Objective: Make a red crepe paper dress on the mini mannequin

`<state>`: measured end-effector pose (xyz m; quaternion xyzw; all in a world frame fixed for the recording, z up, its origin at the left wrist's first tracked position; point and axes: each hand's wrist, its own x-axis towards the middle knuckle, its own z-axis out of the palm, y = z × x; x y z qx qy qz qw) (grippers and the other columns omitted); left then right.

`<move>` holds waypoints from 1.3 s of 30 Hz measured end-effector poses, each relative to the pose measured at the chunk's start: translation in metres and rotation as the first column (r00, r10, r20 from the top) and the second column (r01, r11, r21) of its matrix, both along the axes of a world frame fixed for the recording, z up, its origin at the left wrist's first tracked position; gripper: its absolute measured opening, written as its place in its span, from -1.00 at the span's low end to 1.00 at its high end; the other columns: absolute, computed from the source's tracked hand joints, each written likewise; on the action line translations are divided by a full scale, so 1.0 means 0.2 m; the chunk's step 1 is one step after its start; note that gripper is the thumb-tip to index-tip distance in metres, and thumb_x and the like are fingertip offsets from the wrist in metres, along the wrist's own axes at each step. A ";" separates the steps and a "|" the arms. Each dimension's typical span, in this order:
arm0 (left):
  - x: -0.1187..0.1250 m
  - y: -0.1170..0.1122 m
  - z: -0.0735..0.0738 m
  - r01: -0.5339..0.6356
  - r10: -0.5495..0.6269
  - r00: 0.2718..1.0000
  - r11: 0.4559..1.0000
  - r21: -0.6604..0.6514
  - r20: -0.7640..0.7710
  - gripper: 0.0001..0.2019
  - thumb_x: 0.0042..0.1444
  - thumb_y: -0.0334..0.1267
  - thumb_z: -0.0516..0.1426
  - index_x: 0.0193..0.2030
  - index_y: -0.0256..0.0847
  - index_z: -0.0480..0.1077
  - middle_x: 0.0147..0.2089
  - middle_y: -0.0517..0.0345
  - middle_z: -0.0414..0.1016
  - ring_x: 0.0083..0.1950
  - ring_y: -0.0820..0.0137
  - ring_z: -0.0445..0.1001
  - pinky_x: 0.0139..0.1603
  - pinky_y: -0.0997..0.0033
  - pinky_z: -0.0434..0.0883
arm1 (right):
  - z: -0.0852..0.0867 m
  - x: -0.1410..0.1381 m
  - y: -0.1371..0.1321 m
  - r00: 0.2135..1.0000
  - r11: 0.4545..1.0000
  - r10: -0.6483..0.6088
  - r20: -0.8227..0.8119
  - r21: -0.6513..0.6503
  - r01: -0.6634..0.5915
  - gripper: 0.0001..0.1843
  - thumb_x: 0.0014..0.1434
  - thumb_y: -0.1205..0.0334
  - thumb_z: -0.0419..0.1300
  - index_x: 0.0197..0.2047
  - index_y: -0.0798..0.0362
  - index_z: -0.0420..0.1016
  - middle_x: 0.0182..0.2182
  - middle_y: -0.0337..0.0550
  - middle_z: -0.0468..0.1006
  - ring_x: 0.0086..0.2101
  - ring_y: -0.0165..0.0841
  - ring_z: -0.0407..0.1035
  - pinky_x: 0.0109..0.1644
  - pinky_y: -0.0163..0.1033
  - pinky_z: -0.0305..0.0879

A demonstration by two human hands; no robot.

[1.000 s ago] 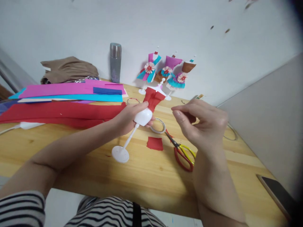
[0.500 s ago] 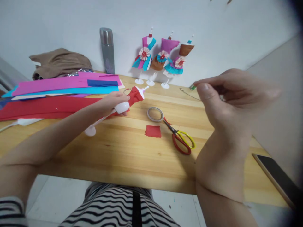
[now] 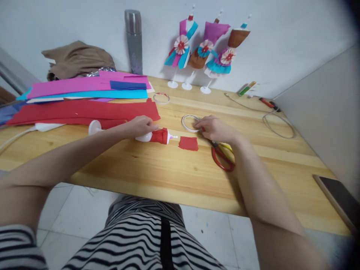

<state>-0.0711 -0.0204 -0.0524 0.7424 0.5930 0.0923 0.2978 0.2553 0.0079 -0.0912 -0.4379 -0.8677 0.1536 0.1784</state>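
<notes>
My left hand point(image 3: 141, 126) is closed round a small white mannequin stand point(image 3: 144, 137) dressed in red paper point(image 3: 159, 135), lying tilted low over the table, its neck pointing right. Its round base shows left of my wrist. My right hand point(image 3: 213, 128) has its bent fingers on the right rim of a roll of tape point(image 3: 186, 126); the fingertips are partly hidden. Under that hand and wrist lie scissors point(image 3: 219, 159) with one red and one yellow handle, blades mostly covered. A red paper rectangle point(image 3: 188, 143) lies flat between both hands.
Long coloured paper strips point(image 3: 84, 111) are piled at left, before a brown cloth point(image 3: 80, 58) and a flask point(image 3: 134, 43). Dressed mannequins point(image 3: 206, 48) stand against the wall. A second tape ring point(image 3: 161, 98), a cable point(image 3: 250, 107) and a phone point(image 3: 336, 200) lie around.
My right hand has come down from its raised place at the right to the tape roll. My left hand has lowered the mannequin, which now lies flatter. The view has shifted.
</notes>
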 end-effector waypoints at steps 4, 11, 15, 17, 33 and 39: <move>0.03 -0.01 -0.04 0.084 -0.084 0.996 0.988 0.128 -0.008 -0.56 0.19 -0.18 0.12 -0.68 -0.19 0.12 -0.59 0.21 0.17 -0.47 0.42 0.14 -0.37 0.37 -0.01 | -0.04 -0.01 -0.03 0.999 0.997 -0.042 -0.027 0.068 0.044 -0.84 -0.14 0.46 0.20 -0.52 0.00 0.50 -0.40 -0.10 0.60 -0.27 -0.17 0.45 0.01 0.05 0.34; 0.04 -0.05 -0.06 -0.009 -0.071 0.980 0.919 0.395 0.188 -0.81 0.19 -0.27 0.09 -0.43 -0.23 0.39 -0.38 0.15 0.43 -0.33 0.39 0.30 -0.25 0.42 0.17 | 0.02 -0.05 -0.07 0.959 0.987 -0.149 -0.242 0.026 0.160 -0.96 -0.01 0.26 0.27 -0.43 -0.03 0.47 -0.41 -0.18 0.58 -0.29 -0.19 0.45 -0.06 0.02 0.36; 0.06 -0.12 -0.03 -0.092 -0.084 0.921 0.902 0.421 0.380 -0.88 0.15 -0.30 0.13 -0.25 -0.23 0.50 -0.25 0.11 0.56 -0.28 0.41 0.40 -0.18 0.45 0.28 | 0.09 -0.13 -0.15 0.895 0.987 -0.150 -0.421 -0.112 0.113 -0.85 0.05 0.11 0.28 -0.42 -0.02 0.45 -0.43 -0.18 0.61 -0.36 -0.24 0.48 -0.14 -0.03 0.41; 0.07 -0.18 0.00 -0.116 -0.083 0.892 0.908 0.402 0.445 -0.89 0.15 -0.31 0.16 -0.25 -0.25 0.52 -0.25 0.10 0.57 -0.28 0.42 0.42 -0.19 0.46 0.31 | 0.13 -0.19 -0.19 0.867 0.986 -0.142 -0.478 -0.146 0.081 -0.83 0.09 0.07 0.27 -0.37 -0.02 0.46 -0.43 -0.18 0.62 -0.39 -0.28 0.50 -0.22 -0.10 0.44; 0.18 -0.42 0.03 0.001 -0.311 0.858 0.797 0.604 0.409 -0.87 0.09 -0.37 0.23 -0.47 -0.26 0.51 -0.51 0.24 0.49 -0.48 0.55 0.33 -0.41 0.52 0.20 | 0.27 -0.51 -0.60 0.940 0.969 0.013 -0.341 0.238 0.073 -0.90 0.18 0.30 0.26 -0.26 -0.01 0.63 -0.37 -0.18 0.69 -0.42 -0.33 0.55 -0.35 -0.26 0.45; 0.13 -0.38 0.08 0.157 -0.369 0.722 0.911 0.381 0.585 -0.86 0.10 -0.38 0.17 -0.47 -0.28 0.43 -0.54 0.24 0.47 -0.51 0.55 0.39 -0.44 0.57 0.31 | 0.28 -0.50 -0.60 0.934 0.964 0.036 -0.355 0.258 0.061 -0.91 0.18 0.22 0.33 -0.21 -0.04 0.63 -0.38 -0.19 0.67 -0.44 -0.35 0.52 -0.37 -0.27 0.44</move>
